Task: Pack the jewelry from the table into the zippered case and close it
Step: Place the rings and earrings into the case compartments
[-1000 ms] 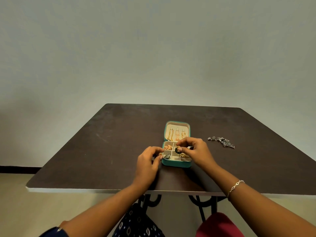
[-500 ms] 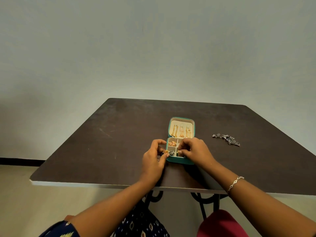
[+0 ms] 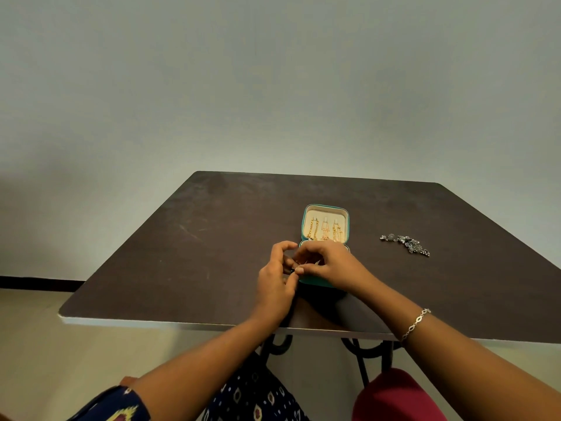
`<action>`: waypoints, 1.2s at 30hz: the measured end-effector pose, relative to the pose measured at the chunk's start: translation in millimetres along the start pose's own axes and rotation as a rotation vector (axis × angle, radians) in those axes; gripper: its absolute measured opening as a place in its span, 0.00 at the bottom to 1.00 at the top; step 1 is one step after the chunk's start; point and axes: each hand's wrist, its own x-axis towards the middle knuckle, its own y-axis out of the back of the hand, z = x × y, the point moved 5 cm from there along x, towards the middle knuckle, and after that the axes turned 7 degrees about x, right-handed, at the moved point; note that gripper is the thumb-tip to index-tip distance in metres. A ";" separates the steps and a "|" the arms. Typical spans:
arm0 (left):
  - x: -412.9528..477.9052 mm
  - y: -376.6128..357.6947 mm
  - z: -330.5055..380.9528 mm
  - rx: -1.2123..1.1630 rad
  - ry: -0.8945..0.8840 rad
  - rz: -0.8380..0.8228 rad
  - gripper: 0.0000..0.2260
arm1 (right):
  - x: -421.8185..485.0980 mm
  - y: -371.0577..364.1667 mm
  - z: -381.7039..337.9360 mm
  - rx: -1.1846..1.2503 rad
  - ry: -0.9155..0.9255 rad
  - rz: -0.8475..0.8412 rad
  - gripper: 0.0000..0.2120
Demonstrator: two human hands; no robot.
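Left hand (image 3: 274, 288) and right hand (image 3: 335, 268) fingers pinch 1 small dark jewel (image 3: 292, 270) over the open teal case (image 3: 325, 213).

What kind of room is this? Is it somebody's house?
Probably a plain room in a home, though I can't be sure: a bare pale wall, a dark table on curly black metal legs, and a small open jewelry case with earrings.

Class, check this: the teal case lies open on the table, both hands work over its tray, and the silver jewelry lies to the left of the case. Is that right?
No. The head view shows the silver jewelry lying to the right of the teal case, not the left. The rest stands.
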 end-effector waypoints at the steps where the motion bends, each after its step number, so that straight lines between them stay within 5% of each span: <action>1: 0.3 0.1 -0.5 -0.002 0.004 0.004 0.18 | 0.4 -2.0 -1.2 -0.015 0.009 0.002 0.08; 9: -0.1 -3.2 -1.0 -0.020 0.005 -0.014 0.21 | -0.2 4.5 2.5 -0.003 -0.004 0.062 0.04; 17: 1.3 -6.2 -6.3 0.207 -0.038 0.035 0.16 | 2.8 33.9 10.1 -0.125 0.040 0.089 0.07; 29: 4.9 -13.4 -14.7 0.259 -0.003 -0.076 0.14 | 7.8 24.6 11.8 -0.701 0.254 -0.227 0.09; 36: 4.8 -13.4 -13.4 0.256 0.009 -0.070 0.15 | 1.2 9.9 7.0 -0.659 0.301 -0.223 0.11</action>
